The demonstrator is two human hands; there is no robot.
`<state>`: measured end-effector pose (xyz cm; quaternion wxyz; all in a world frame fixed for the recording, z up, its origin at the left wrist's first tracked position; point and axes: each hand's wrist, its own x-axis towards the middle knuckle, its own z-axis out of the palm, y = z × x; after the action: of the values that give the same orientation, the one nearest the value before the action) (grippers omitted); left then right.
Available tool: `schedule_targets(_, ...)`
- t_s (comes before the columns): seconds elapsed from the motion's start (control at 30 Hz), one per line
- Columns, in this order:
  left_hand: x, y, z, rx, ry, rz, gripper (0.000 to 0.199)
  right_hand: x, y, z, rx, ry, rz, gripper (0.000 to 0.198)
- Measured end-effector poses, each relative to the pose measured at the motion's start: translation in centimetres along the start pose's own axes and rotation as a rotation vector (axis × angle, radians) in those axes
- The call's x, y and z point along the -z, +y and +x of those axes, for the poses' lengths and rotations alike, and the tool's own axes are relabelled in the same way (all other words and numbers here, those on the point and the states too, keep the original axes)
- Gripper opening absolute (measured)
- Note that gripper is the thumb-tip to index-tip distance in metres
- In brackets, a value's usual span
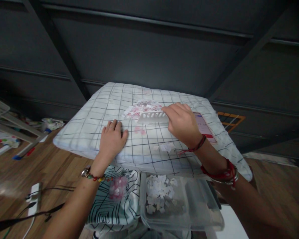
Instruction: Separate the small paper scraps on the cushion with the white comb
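My right hand (180,122) grips one end of a white plastic piece with a row of slots (151,118); its exact kind is unclear. The piece stands on edge against the near side of a heap of white and pink paper scraps (144,107). My left hand (112,137) lies flat with fingers spread on the white checked cloth (87,129), left of the heap. Between the hands is a small pink patch (140,130). A few white scraps (166,147) lie nearer to me.
In front of me a clear plastic box (201,202) holds white paper squares (160,192). Left of it, patterned fabric (102,209) bears a pink clump (119,188). A phone (204,127) lies beyond my right wrist. A dark panel (139,53) rises behind; a power strip (35,199) is on the floor.
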<state>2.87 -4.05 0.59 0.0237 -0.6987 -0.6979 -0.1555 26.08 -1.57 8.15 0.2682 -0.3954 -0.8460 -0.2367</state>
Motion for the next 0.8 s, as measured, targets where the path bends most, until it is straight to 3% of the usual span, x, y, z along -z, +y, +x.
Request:
schedule_targets(0.13, 0.1, 0.0, 0.0, 0.007, -0.006, -0.012, 0.054, 0.0, -0.2, -0.2, -0.012, -0.060, 0.051, 0.031)
schedule_targets(0.33, 0.0, 0.0, 0.0, 0.010, -0.003, -0.029, 0.053, 0.5, -0.1, -1.0, -0.041, 0.019, 0.081, 0.032)
schedule_targets(0.53, -0.2, -0.1, 0.0, -0.009, 0.021, -0.019, 0.053, 0.2, 0.0, -1.4, -0.063, -0.035, 0.096, 0.031)
schedule_targets(0.8, 0.0, 0.0, 0.0, 0.012, -0.008, -0.015, 0.052, 1.5, 0.8, -2.7, -0.086, 0.056, 0.044, 0.027)
